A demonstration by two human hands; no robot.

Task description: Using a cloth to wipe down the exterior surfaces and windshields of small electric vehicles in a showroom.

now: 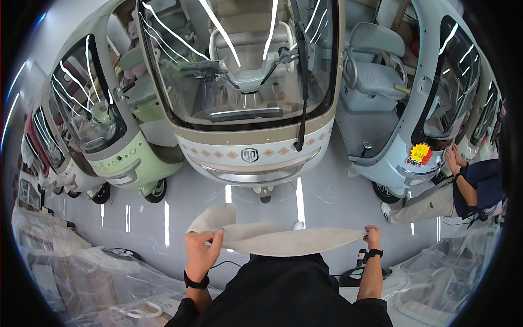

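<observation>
A pale beige cloth (298, 242) is stretched between my two hands at waist height. My left hand (204, 249) pinches it near one end, where a flap folds up and away past the fingers. At the opposite corner, the fingertips of my right hand (372, 237) grip the edge. Just ahead stands a small enclosed electric vehicle (261, 165), white and beige, with a row of diamond patterns on its nose. Its windshield (245, 94) shows handlebars (247, 77) and a seat behind the glass, with a black wiper (302, 81) on the outside.
A green vehicle (135, 163) stands to the left and a light blue one (380, 167) to the right. Beside the blue one another person (466, 184) crouches, hands at its front. Plastic-wrapped vehicles (81, 278) lie close behind on both sides. The glossy floor (269, 208) reflects ceiling lights.
</observation>
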